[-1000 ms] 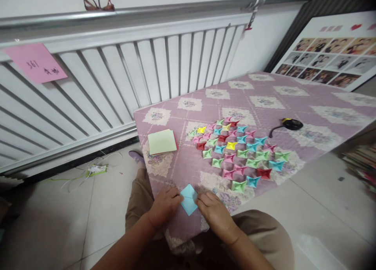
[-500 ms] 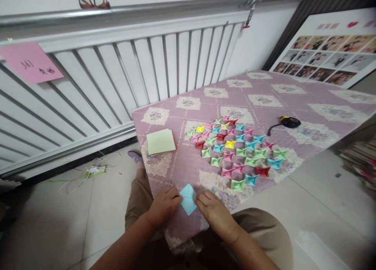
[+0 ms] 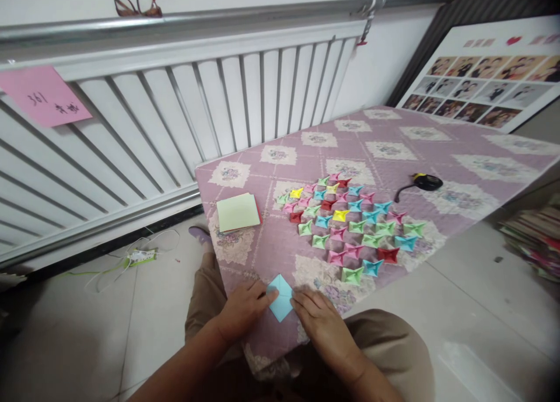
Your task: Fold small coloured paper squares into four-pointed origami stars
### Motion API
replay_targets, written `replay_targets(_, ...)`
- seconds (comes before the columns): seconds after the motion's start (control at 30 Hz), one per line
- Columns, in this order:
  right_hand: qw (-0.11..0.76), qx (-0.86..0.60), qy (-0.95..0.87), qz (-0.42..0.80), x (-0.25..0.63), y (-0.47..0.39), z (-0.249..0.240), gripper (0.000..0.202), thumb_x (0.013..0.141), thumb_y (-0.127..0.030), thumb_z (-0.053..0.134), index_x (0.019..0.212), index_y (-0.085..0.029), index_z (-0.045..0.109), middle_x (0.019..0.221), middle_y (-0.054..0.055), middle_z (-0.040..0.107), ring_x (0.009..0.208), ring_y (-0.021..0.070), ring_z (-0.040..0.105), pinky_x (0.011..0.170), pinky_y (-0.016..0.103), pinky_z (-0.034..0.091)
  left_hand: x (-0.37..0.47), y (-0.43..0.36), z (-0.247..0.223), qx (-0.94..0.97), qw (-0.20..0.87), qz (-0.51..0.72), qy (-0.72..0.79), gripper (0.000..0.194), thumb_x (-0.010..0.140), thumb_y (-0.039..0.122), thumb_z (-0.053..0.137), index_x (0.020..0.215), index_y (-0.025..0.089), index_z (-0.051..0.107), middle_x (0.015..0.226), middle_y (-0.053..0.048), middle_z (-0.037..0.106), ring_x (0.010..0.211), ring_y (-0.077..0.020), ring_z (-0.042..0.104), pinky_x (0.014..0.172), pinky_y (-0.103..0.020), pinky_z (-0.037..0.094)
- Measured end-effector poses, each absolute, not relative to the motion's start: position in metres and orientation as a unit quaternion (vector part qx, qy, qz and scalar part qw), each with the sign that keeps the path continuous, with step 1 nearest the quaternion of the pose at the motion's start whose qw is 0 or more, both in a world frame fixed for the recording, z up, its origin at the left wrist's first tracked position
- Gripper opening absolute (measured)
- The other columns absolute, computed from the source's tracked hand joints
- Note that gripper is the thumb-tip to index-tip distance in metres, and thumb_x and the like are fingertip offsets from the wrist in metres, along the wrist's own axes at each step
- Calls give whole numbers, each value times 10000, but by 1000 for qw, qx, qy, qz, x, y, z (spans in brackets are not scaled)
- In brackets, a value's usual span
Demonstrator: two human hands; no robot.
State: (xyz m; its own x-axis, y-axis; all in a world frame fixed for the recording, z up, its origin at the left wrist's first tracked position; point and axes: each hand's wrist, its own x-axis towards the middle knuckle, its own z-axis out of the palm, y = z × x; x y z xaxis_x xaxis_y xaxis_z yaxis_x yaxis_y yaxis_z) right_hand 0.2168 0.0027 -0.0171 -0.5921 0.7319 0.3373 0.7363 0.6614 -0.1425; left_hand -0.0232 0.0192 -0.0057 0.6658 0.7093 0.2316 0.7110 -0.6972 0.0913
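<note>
A light-blue folded paper square (image 3: 280,303) lies like a diamond on the tablecloth near the front corner, a crease across its middle. My left hand (image 3: 247,308) holds its left corner, thumb on top and the other fingers curled. On the right side, my right hand (image 3: 317,317) rests with its fingers together, fingertips at the paper's right corner. Several small folded paper shapes (image 3: 340,215) in pink, green, blue, yellow and red stand in rows beyond my right hand. A stack of square paper sheets (image 3: 237,213), pale green on top, lies to the left.
A black object with a curved cord (image 3: 427,182) lies on the patterned tablecloth (image 3: 301,163) at the right. Behind the table is a white radiator (image 3: 227,104). A photo board (image 3: 485,78) leans at the back right. A power strip (image 3: 142,256) lies on the floor.
My left thumb has moved further onto the blue paper. The fingers of my right hand have straightened and lie flatter at the paper's right corner. The view has shifted slightly.
</note>
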Motion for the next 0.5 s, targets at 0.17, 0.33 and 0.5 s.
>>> replay_targets(0.17, 171, -439, -882, 9, 218, -3, -14, 319, 885, -117, 487, 1157, -238, 601, 1199, 15, 633, 1144, 232, 511, 959, 404, 383, -19, 20, -1, -918, 15, -46, -394, 302, 924, 248, 487, 1223, 291, 486, 917, -32, 531, 808, -186, 492, 675, -289, 419)
replay_targets(0.33, 251, -496, -831, 2, 197, -10, -12, 245, 910, -185, 464, 1060, -249, 647, 1116, 11, 677, 1125, 235, 532, 985, 442, 322, -17, 21, 0, -923, 17, -26, -385, 319, 921, 254, 498, 1237, 285, 471, 930, -42, 512, 825, -182, 485, 684, -288, 420)
replay_targets(0.5, 262, -493, -830, 0, 167, -17, -18, 303, 940, -203, 383, 1153, -197, 598, 1126, 43, 676, 1082, 188, 575, 1018, 389, 290, -14, 20, 6, -918, 8, -26, -396, 154, 913, 279, 511, 1049, 250, 578, 872, -41, 507, 828, -202, 492, 665, -296, 423)
